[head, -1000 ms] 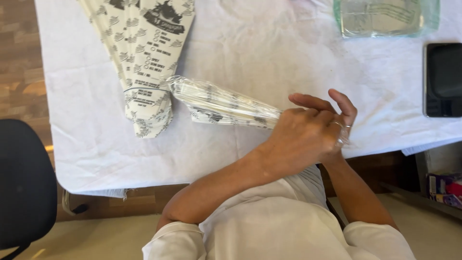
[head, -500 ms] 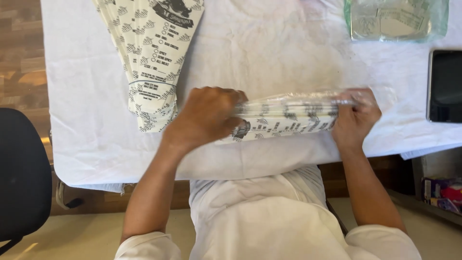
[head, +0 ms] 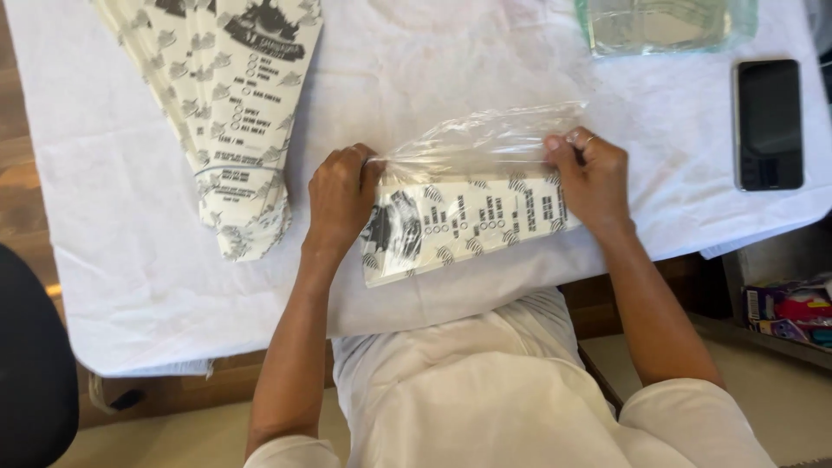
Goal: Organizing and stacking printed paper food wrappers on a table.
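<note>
Hands work at the near edge of the white-covered surface (head: 130,286): the left hand (head: 340,198) has its grip pinched on the left end of a clear plastic bag (head: 485,143), and the right hand (head: 592,178) has its grip pinched on the bag's right end. Inside the bag, between the two hands, lies a bundle of printed paper sleeves (head: 464,227), lying crosswise. A fanned stack of printed paper cones (head: 227,113) rests to the left, a dark phone (head: 768,123) lies to the right, and a clear container (head: 663,24) sits at the far edge.
</note>
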